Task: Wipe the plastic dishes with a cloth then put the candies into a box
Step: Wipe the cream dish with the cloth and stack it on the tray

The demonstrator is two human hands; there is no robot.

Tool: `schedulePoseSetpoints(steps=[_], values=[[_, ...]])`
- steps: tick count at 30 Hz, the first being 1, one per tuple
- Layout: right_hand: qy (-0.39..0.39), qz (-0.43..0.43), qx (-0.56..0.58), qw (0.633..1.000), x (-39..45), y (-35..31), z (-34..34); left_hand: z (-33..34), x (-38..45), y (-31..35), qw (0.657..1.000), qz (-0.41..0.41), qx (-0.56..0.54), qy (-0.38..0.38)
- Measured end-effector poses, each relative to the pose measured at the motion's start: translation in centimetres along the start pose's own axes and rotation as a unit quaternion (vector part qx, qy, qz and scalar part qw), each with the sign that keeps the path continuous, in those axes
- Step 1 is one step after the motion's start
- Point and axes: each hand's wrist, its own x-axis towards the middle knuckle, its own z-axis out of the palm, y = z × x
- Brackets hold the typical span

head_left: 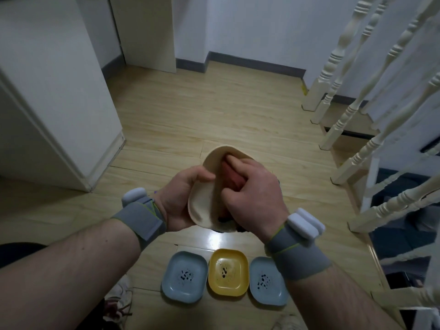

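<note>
My left hand (181,198) grips a cream plastic dish (204,201) by its left rim, tilted up in front of me. Inside that dish my right hand (250,194) holds a pink cloth (232,177) bunched under its curled fingers and presses it against the dish. On the wooden floor below lie three more dishes in a row: a blue dish (184,277) on the left, a yellow dish (228,271) in the middle and another blue dish (267,282) on the right. Each of the three has dark specks in its middle.
A white cabinet (59,115) stands at the left. White stair balusters (371,129) run along the right. Something dark and white (228,226) shows on the floor just under my hands, mostly hidden. My shoes (119,303) are at the bottom edge.
</note>
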Motion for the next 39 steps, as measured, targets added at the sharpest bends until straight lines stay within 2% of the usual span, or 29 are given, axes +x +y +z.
schedulePoseSetpoints(steps=[3,5,7,9,11,13,16,20,23,26,30,32,37,39], values=[[-0.009,-0.085,0.033,0.996,-0.6,-1.5,0.2,0.3,0.2,-0.1,0.999,0.023,-0.042,0.018],[-0.064,-0.111,0.065,0.99,-1.0,-1.9,0.1,0.0,0.1,0.3,0.996,0.041,-0.069,0.045],[-0.15,-0.083,0.069,0.983,-1.4,-2.2,-0.1,-0.4,-0.1,0.5,0.995,0.046,-0.063,0.055],[-0.205,-0.026,-0.001,0.978,-1.5,-2.0,-0.2,-0.5,-0.2,0.4,0.996,0.047,-0.053,0.059],[-0.175,0.035,-0.081,0.981,-1.1,-1.5,-0.6,-0.4,-0.3,0.4,0.995,0.051,-0.054,0.061],[-0.098,0.078,-0.118,0.985,-0.6,-0.9,-1.0,-0.3,-0.2,0.4,0.996,0.052,-0.044,0.06],[-0.042,0.064,-0.141,0.987,-0.2,-0.4,-0.6,0.3,-0.1,0.4,0.997,0.044,-0.032,0.054],[-0.022,0.021,-0.03,0.999,-0.1,-0.1,-0.5,0.4,0.1,-0.2,0.999,0.031,-0.03,0.031],[-0.051,-0.033,0.05,0.997,-0.2,-1.1,-0.6,0.4,0.2,-0.6,0.998,0.011,-0.051,0.038],[-0.1,-0.091,0.037,0.99,-0.4,-2.1,-0.9,0.4,0.2,-0.6,0.996,0.003,-0.063,0.062],[-0.22,-0.05,0.024,0.974,-0.2,-1.8,-1.7,0.0,0.1,-0.3,0.993,-0.001,-0.079,0.09],[-0.25,-0.042,0.032,0.967,-0.7,-1.7,-1.1,-0.2,0.2,-0.3,0.994,0.006,-0.067,0.092],[-0.176,0.011,0.101,0.979,-0.8,-0.3,-1.6,-0.1,0.4,-0.1,0.996,0.002,-0.03,0.089],[-0.127,0.047,0.195,0.971,-0.4,0.4,-2.9,-0.4,0.4,0.4,0.993,0.014,-0.029,0.112]])
